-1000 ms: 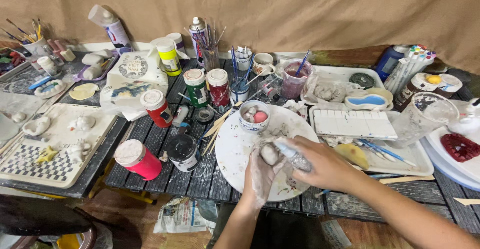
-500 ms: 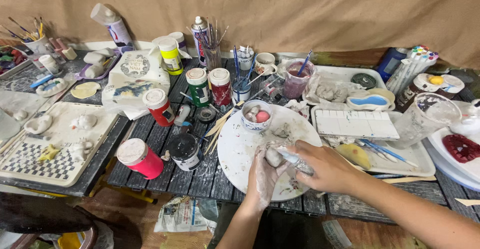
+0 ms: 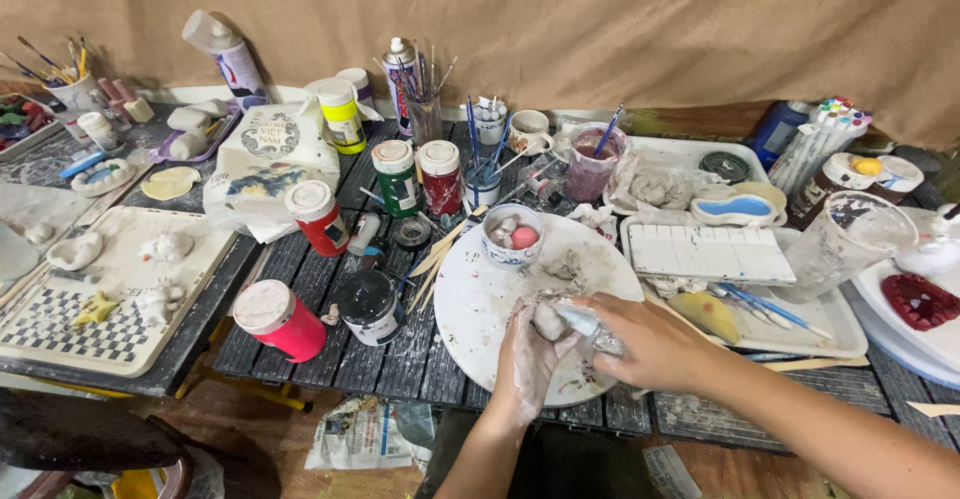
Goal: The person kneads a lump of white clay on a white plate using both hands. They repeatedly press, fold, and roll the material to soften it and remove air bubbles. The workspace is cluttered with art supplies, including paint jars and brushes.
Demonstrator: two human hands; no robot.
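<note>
Left hand (image 3: 528, 354), clay-smeared, cups a small grey clay lump (image 3: 548, 321) over the round white board (image 3: 480, 304). Right hand (image 3: 640, 344) pinches what appears a blue-tipped tool (image 3: 580, 321), now drawn nearer the lump; shaping proceeds.

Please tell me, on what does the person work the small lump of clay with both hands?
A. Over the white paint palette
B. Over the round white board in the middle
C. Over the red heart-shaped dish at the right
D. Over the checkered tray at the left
B: the left hand and right hand hold the small clay lump above the round white board, smeared with clay.
</note>
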